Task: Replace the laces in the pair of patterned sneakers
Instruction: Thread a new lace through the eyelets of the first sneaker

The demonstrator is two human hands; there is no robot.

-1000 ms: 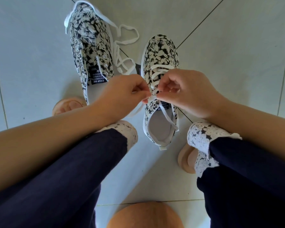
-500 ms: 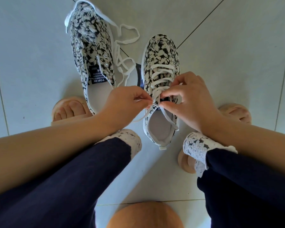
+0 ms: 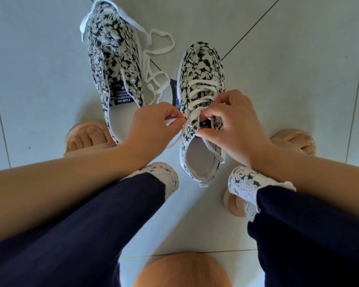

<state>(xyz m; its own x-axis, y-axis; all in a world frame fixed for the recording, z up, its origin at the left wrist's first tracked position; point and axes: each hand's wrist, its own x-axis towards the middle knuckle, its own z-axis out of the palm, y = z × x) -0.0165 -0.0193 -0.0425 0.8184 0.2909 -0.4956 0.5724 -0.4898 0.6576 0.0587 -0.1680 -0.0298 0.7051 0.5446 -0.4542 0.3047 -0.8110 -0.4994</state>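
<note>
two sneakers are set on the tiled floor (image 3: 298, 79). one sneaker (image 3: 201, 79) lies directly under both hands, its toe pointing away from them. a white lace (image 3: 199, 94) is crossed through its forward eyelets, just beyond the fingertips. the left hand (image 3: 151, 129) is closed in a pinch on one end of that lace, which is held out sideways from an eyelet on that hand's side of the sneaker. the right hand (image 3: 230, 125) is curled over the tongue area, and the edge of the upper is gripped between its thumb and fingers, beside a blue label (image 3: 204, 123). the other end of the lace is seen trailing from under the right hand across the sneaker's opening, towards the wrist. the second sneaker (image 3: 114, 59) is placed beyond and outward of the left hand, well apart from the right hand, and its eyelets show as bare metal rings. a loose lace (image 3: 153, 79) is heaped on the floor between the two sneakers, just beyond the left knuckles. slippers (image 3: 87, 137) are seen outward of each wrist, and dark trousers (image 3: 91, 224) with white lacy cuffs are seen beneath the forearms.
</note>
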